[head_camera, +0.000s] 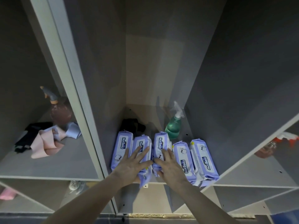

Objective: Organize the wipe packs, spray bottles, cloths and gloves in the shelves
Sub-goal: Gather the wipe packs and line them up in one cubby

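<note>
Head view: both hands' fingers (139,151) lie spread flat on purple "HuiBeiLi" wipe packs (203,157).

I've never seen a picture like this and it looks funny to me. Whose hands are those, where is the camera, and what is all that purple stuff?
The camera sits on a person's head and looks down, so you see their own two arms. There is only this one picture. The left hand and the right hand lie flat on purple wipe packs, five in a row on a grey shelf. The hands press on the packs; they do not grip anything. Behind the packs stand a green spray bottle and something dark, too dim to name. In the compartment to the left are a pinkish spray bottle and some cloths.
</note>
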The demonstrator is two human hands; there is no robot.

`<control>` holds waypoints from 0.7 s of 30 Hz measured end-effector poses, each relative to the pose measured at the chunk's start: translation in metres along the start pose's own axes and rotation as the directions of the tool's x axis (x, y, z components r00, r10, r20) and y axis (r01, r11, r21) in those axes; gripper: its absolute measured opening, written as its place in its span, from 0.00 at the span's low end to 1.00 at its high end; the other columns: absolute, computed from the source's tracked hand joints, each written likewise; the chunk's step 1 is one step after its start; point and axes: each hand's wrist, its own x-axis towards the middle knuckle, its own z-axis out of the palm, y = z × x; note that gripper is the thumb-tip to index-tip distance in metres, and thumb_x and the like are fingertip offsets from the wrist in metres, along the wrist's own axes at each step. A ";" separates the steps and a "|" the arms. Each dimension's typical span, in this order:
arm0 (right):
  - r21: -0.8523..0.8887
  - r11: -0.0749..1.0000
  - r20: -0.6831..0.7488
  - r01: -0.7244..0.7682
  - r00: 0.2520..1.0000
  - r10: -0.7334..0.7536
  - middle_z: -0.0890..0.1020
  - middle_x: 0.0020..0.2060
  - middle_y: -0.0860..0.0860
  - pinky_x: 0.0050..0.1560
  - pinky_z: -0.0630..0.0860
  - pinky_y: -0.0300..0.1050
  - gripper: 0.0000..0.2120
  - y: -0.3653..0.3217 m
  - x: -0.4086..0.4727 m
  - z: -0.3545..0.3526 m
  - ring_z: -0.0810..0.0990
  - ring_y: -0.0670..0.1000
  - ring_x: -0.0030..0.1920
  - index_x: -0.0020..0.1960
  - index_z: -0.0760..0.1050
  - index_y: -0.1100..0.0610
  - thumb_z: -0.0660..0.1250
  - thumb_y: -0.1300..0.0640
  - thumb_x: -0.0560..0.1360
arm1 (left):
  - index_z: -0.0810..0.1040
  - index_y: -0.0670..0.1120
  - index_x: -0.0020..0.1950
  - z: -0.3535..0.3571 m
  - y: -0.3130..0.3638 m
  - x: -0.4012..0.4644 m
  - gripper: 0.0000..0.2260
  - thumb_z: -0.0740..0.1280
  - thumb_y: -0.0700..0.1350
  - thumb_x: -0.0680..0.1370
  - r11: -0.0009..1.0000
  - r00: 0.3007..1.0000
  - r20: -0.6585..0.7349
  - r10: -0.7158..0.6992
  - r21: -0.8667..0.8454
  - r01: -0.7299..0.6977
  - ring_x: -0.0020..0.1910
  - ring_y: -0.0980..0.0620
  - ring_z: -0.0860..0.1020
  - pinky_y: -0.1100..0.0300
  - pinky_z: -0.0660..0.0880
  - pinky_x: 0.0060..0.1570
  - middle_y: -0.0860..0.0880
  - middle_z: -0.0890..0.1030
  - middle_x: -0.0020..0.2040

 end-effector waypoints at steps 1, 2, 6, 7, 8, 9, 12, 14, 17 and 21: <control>-0.013 1.000 0.016 -0.009 1.000 0.009 0.69 0.68 0.59 0.49 0.80 0.56 0.21 -0.002 0.000 0.001 0.63 0.67 0.71 0.58 0.74 0.48 0.73 0.58 0.67 | 0.67 0.59 0.67 -0.005 0.004 0.002 0.42 0.78 0.60 0.55 1.000 1.000 0.003 0.001 0.015 -0.001 0.68 0.39 0.71 0.34 0.75 0.53 0.45 0.61 0.76; -0.033 0.999 0.024 -0.019 1.000 0.019 0.72 0.66 0.60 0.45 0.81 0.54 0.24 -0.002 0.001 0.003 0.68 0.68 0.68 0.56 0.75 0.48 0.77 0.57 0.62 | 0.65 0.57 0.70 -0.011 0.008 0.004 0.39 0.76 0.57 0.62 0.999 0.999 -0.006 0.031 0.020 -0.031 0.72 0.37 0.65 0.33 0.70 0.59 0.45 0.56 0.78; -0.167 0.984 0.033 -0.056 0.998 0.062 0.81 0.57 0.58 0.31 0.80 0.44 0.34 -0.008 0.005 -0.003 0.81 0.64 0.54 0.49 0.81 0.46 0.84 0.52 0.43 | 0.66 0.49 0.72 -0.023 0.011 0.008 0.30 0.71 0.49 0.71 0.977 0.986 0.019 0.163 0.136 -0.164 0.77 0.46 0.53 0.33 0.54 0.70 0.47 0.58 0.77; -0.182 0.982 0.019 -0.059 0.998 0.063 0.82 0.56 0.58 0.28 0.79 0.42 0.32 -0.008 0.005 -0.004 0.82 0.63 0.53 0.46 0.82 0.46 0.84 0.53 0.42 | 0.72 0.48 0.67 -0.027 0.011 0.008 0.29 0.74 0.52 0.67 0.970 0.986 0.046 0.163 0.174 -0.168 0.75 0.48 0.61 0.35 0.59 0.70 0.46 0.68 0.73; -0.193 0.979 0.005 -0.064 0.998 0.066 0.82 0.55 0.58 0.26 0.77 0.42 0.30 -0.007 0.005 -0.006 0.83 0.63 0.52 0.43 0.82 0.47 0.84 0.54 0.42 | 0.76 0.48 0.63 -0.024 0.010 0.009 0.28 0.75 0.53 0.65 0.963 0.983 0.073 0.170 0.199 -0.182 0.73 0.49 0.66 0.37 0.62 0.69 0.46 0.74 0.68; -0.200 0.977 -0.002 -0.074 0.997 0.076 0.83 0.55 0.58 0.24 0.77 0.42 0.27 -0.006 0.005 -0.007 0.83 0.62 0.51 0.41 0.81 0.47 0.84 0.55 0.43 | 0.77 0.48 0.61 -0.020 0.008 0.009 0.27 0.76 0.53 0.64 0.961 0.982 0.057 0.182 0.199 -0.190 0.71 0.49 0.69 0.39 0.65 0.67 0.46 0.76 0.65; -0.209 0.973 -0.012 -0.100 0.995 0.100 0.83 0.53 0.58 0.23 0.76 0.43 0.25 -0.002 0.007 -0.006 0.83 0.62 0.50 0.36 0.80 0.48 0.84 0.57 0.42 | 0.84 0.52 0.47 -0.018 0.009 0.010 0.29 0.81 0.57 0.48 0.976 0.989 0.032 0.145 0.161 -0.148 0.59 0.53 0.79 0.46 0.79 0.51 0.51 0.84 0.52; -0.197 0.972 -0.021 -0.125 0.992 0.123 0.83 0.51 0.57 0.22 0.76 0.43 0.24 -0.002 0.009 -0.004 0.83 0.61 0.50 0.35 0.80 0.47 0.84 0.58 0.42 | 0.83 0.52 0.50 -0.019 0.015 0.017 0.29 0.81 0.55 0.51 0.982 0.995 0.026 0.093 0.164 -0.096 0.61 0.53 0.78 0.44 0.78 0.53 0.50 0.83 0.54; -0.144 0.982 -0.072 -0.125 0.991 0.116 0.82 0.47 0.56 0.23 0.76 0.42 0.22 -0.001 0.008 -0.003 0.83 0.60 0.50 0.35 0.79 0.48 0.83 0.61 0.45 | 0.79 0.48 0.60 -0.015 0.021 0.020 0.25 0.77 0.47 0.64 0.983 0.998 0.006 0.070 0.169 -0.070 0.69 0.50 0.71 0.38 0.71 0.61 0.45 0.78 0.63; -0.065 0.993 -0.026 -0.102 0.995 0.101 0.72 0.62 0.59 0.48 0.78 0.50 0.15 -0.007 0.004 -0.016 0.66 0.59 0.69 0.55 0.78 0.54 0.67 0.65 0.71 | 0.82 0.48 0.56 -0.021 0.028 0.017 0.24 0.79 0.48 0.61 0.995 0.998 0.047 -0.035 0.092 0.031 0.65 0.52 0.75 0.42 0.76 0.54 0.44 0.80 0.60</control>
